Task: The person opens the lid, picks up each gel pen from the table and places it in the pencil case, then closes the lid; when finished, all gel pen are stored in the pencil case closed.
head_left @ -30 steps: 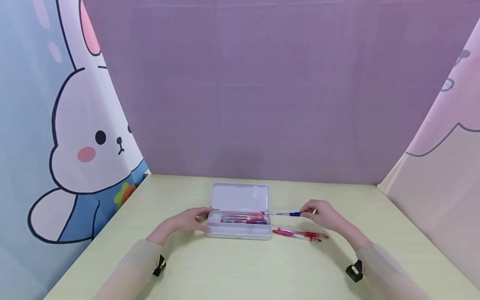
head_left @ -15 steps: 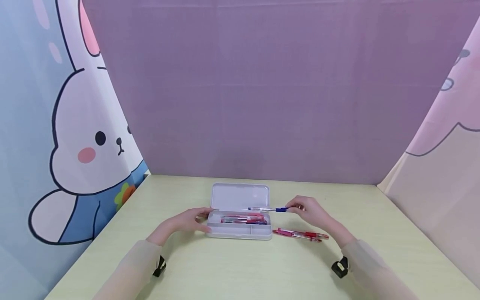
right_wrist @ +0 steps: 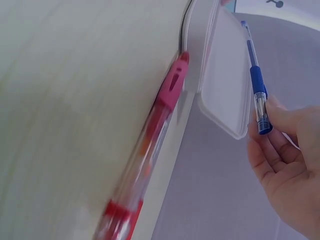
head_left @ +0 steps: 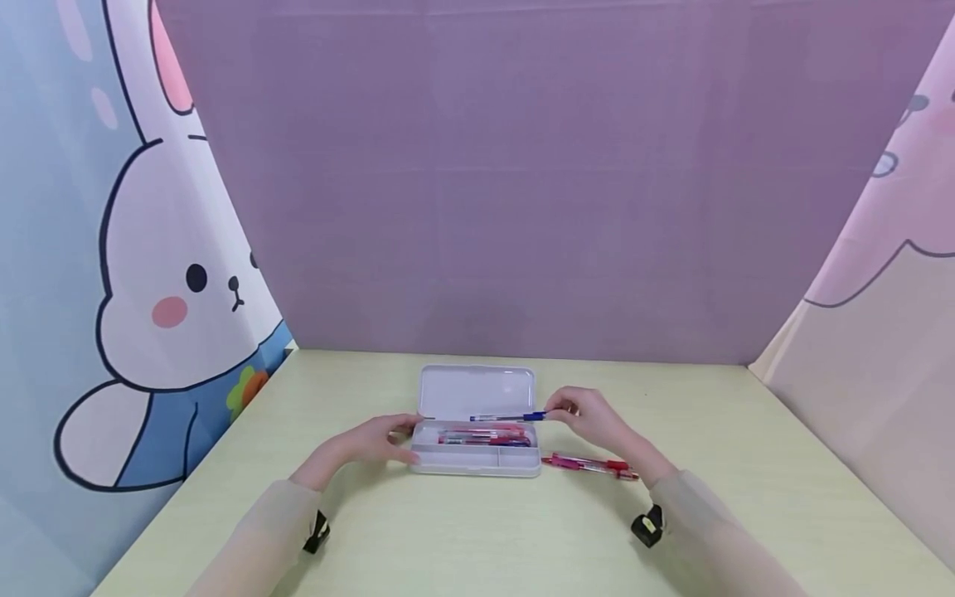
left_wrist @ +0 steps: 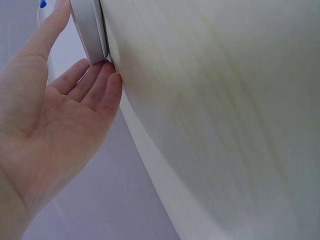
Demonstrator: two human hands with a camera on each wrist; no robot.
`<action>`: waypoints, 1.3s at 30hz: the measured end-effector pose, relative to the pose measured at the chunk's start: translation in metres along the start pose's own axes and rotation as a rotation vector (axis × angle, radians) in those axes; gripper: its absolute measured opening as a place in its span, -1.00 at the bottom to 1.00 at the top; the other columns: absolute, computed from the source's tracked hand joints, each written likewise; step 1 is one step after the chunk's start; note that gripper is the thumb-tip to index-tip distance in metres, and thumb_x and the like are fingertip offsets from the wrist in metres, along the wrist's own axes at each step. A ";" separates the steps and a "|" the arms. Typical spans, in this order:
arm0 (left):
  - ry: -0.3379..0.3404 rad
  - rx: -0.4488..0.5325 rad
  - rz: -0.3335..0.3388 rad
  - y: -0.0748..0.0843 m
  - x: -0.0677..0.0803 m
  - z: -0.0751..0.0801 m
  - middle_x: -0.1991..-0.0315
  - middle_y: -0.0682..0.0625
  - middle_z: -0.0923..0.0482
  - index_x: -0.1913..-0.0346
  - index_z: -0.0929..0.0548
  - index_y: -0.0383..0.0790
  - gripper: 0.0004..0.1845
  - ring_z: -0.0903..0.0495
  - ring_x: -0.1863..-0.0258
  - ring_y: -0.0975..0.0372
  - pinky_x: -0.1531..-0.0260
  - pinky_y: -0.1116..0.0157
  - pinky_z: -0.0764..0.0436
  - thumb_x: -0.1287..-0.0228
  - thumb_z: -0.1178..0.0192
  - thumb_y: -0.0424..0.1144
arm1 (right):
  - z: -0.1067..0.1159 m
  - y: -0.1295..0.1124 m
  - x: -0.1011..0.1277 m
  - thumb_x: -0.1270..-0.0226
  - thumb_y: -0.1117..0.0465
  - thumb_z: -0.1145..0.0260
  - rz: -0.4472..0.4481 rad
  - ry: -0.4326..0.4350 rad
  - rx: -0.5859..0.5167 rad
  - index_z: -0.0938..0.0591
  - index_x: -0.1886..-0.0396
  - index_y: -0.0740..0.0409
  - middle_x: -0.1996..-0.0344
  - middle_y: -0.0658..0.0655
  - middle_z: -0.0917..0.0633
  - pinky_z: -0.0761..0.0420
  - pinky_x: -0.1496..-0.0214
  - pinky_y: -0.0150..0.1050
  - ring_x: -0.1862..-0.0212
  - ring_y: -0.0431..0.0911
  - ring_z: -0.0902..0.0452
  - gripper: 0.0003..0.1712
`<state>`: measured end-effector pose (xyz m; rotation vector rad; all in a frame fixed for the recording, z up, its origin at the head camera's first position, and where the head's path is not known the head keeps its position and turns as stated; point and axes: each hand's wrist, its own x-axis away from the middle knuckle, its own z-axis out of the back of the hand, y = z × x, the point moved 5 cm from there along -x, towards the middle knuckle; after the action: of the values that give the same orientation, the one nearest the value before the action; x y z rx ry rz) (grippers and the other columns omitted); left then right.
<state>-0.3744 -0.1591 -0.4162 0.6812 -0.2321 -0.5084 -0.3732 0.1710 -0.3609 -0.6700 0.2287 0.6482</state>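
Right hand pinches blue pen over open pencil case; left hand, fingers spread, steadies case on bench.

**Three views on one open case**

The head view looks forward and down from above the near edge of the surface, taking in both forearms, the open pencil case at mid distance and the purple backdrop behind.

The left wrist view sits very close under the left hand, rolled sideways, facing along the surface to the case's end.

The right wrist view is equally close and rolled, facing past the right hand to the case lid and the blue pen.

All three share the case.
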 end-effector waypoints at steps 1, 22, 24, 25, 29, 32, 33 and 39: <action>0.000 -0.002 -0.002 0.000 0.000 0.000 -0.24 -0.25 -0.39 -0.33 -0.31 -0.31 -0.21 -0.39 -0.20 -0.07 -0.19 -0.01 -0.44 -0.07 -0.37 -0.07 | -0.001 -0.001 -0.001 -0.19 0.28 -0.34 0.001 0.004 -0.001 -0.65 0.38 0.19 0.45 -0.03 -0.66 -0.54 0.34 -0.43 0.40 -0.27 -0.44 -0.94; 0.006 0.029 0.025 -0.002 0.000 -0.001 -0.26 -0.24 -0.37 -0.34 -0.31 -0.28 -0.18 -0.38 -0.22 -0.07 -0.22 -0.05 -0.39 -0.05 -0.38 -0.03 | -0.033 -0.019 -0.031 -0.18 0.32 -0.34 0.020 -0.025 -0.021 -0.66 0.42 0.24 0.47 0.04 -0.68 -0.54 0.38 -0.44 0.42 -0.27 -0.48 -0.95; 0.007 0.029 0.029 -0.002 0.000 -0.001 -0.26 -0.24 -0.37 -0.34 -0.31 -0.28 -0.18 -0.38 -0.22 -0.07 -0.22 -0.05 -0.39 -0.05 -0.38 -0.03 | -0.037 -0.021 -0.033 -0.17 0.33 -0.34 0.022 -0.028 -0.021 -0.65 0.43 0.25 0.48 0.04 -0.67 -0.54 0.38 -0.44 0.42 -0.27 -0.47 -0.95; 0.007 0.028 0.030 -0.002 0.000 -0.001 -0.26 -0.24 -0.37 -0.34 -0.31 -0.28 -0.18 -0.38 -0.22 -0.07 -0.22 -0.05 -0.39 -0.05 -0.38 -0.02 | -0.039 -0.021 -0.034 -0.17 0.33 -0.35 0.022 -0.032 -0.022 -0.65 0.43 0.25 0.48 0.04 -0.67 -0.54 0.38 -0.44 0.43 -0.28 -0.46 -0.94; 0.007 0.025 0.027 -0.003 -0.001 -0.001 -0.26 -0.23 -0.37 -0.34 -0.31 -0.28 -0.17 -0.38 -0.22 -0.06 -0.22 -0.04 -0.40 -0.05 -0.38 -0.01 | -0.046 -0.022 -0.037 -0.17 0.33 -0.34 0.023 -0.068 -0.033 -0.64 0.44 0.25 0.49 0.06 -0.68 -0.55 0.37 -0.45 0.43 -0.29 -0.48 -0.94; 0.004 0.027 0.023 -0.005 -0.002 -0.001 -0.27 -0.22 -0.37 -0.34 -0.31 -0.27 -0.17 -0.38 -0.23 -0.05 -0.22 -0.03 -0.40 -0.05 -0.38 -0.01 | -0.051 -0.022 -0.038 -0.18 0.33 -0.34 0.018 -0.101 -0.032 -0.64 0.43 0.25 0.48 0.06 -0.69 -0.56 0.36 -0.46 0.42 -0.29 -0.51 -0.95; 0.004 0.027 0.021 -0.005 -0.002 -0.001 -0.27 -0.22 -0.37 -0.34 -0.31 -0.27 -0.17 -0.38 -0.23 -0.05 -0.23 -0.03 -0.40 -0.05 -0.38 -0.01 | -0.052 -0.022 -0.038 -0.18 0.33 -0.34 0.016 -0.108 -0.028 -0.64 0.42 0.25 0.48 0.06 -0.70 -0.56 0.36 -0.46 0.42 -0.29 -0.52 -0.95; 0.005 0.016 0.006 -0.005 -0.002 -0.001 -0.26 -0.25 -0.37 -0.34 -0.31 -0.32 -0.17 -0.39 -0.21 -0.07 -0.22 -0.03 -0.41 -0.04 -0.39 -0.03 | -0.056 -0.021 -0.040 -0.18 0.34 -0.34 -0.009 -0.116 0.003 -0.68 0.35 0.26 0.43 0.07 -0.72 -0.60 0.29 -0.42 0.36 -0.22 -0.58 -0.94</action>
<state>-0.3776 -0.1603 -0.4204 0.6976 -0.2336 -0.4992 -0.3911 0.1038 -0.3777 -0.6282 0.1195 0.6758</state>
